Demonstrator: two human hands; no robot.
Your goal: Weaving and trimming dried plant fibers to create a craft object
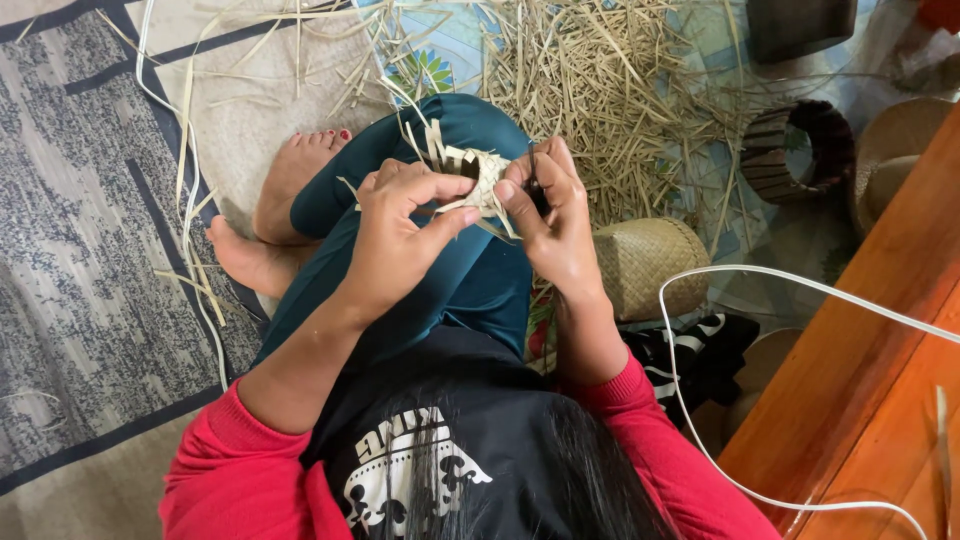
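Note:
A small, partly woven piece of pale straw strips (pixel 478 178) rests above my raised knee in teal trousers (pixel 470 270). My left hand (pixel 400 235) pinches its near edge between thumb and fingers. On the other side, my right hand (pixel 553 215) grips the weave and also holds a thin dark tool (pixel 534 185) against it. Loose strip ends stick up from the piece.
A heap of cut straw strips (pixel 600 90) covers the mat ahead. A finished woven basket (pixel 650 262) lies right of my knee, a dark woven ring (pixel 800 150) farther right. A wooden bench (pixel 870 340) with a white cable (pixel 700 275) lies at right. Bare feet (pixel 285 200) rest at left.

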